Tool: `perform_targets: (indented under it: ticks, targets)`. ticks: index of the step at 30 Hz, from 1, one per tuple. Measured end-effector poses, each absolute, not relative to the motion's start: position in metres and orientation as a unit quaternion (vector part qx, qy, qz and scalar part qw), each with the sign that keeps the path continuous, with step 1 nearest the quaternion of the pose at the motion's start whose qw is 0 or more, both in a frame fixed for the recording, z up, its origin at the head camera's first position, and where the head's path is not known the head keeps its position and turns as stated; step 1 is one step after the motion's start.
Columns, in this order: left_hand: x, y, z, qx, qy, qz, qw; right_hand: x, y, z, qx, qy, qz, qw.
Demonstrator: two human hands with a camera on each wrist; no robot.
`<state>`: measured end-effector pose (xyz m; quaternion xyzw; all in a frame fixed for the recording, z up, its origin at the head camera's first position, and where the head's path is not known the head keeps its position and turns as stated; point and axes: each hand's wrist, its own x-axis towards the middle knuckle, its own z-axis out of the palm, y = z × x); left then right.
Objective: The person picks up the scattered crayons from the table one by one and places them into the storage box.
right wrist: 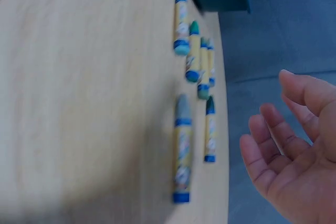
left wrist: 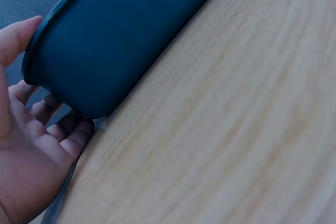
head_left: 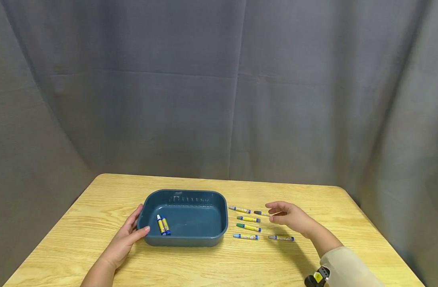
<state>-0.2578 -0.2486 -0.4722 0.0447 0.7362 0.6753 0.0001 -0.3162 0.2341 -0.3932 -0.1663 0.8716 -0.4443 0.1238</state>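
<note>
— Knocking one of the loose crayons is the likeliest slip, I'd say. The right hand (head_left: 288, 217) hovers over the table with fingers loosely spread and nothing in its grasp, and the dark-tipped crayon (head_left: 262, 213) lies just beside its fingertips, at about nine o'clock from the palm. A brush of the fingers could roll it into the neighbours or toward the table (head_left: 312, 263) edge.

— And the rest of them?

— Four more lie in a loose column further toward nine o'clock, between that hand and the blue tray (head_left: 224, 223); the grey-tipped crayon (head_left: 281, 238) sits at about six o'clock from the hand, near the wrist, where a sleeve might sweep it.

— Could the tray shift?

— Less likely. The left hand (head_left: 127, 237) rests against its corner at about eight o'clock, fingers mostly straight, thumb on the rim and fingers along the wall, as the left wrist view shows. Two blue-capped crayons (head_left: 163, 225) already lie inside, near that hand.
</note>
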Motion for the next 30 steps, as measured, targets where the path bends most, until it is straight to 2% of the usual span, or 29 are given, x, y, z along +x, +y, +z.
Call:
perform_targets:
  ticks: [11, 22, 30]
  targets:
    - [-0.258, -0.250, -0.472, 0.042, 0.738, 0.674, 0.010, -0.309, 0.255, -0.418, -0.157, 0.882, -0.428, 0.118]
    - [-0.258, -0.250, -0.471, 0.043, 0.737, 0.674, 0.011, -0.300, 0.257, -0.433, -0.165, 0.893, -0.401, 0.120]
    - [-0.258, -0.250, -0.471, 0.046, 0.734, 0.678, 0.011, -0.299, 0.256, -0.439, -0.183, 0.905, -0.371, 0.098]
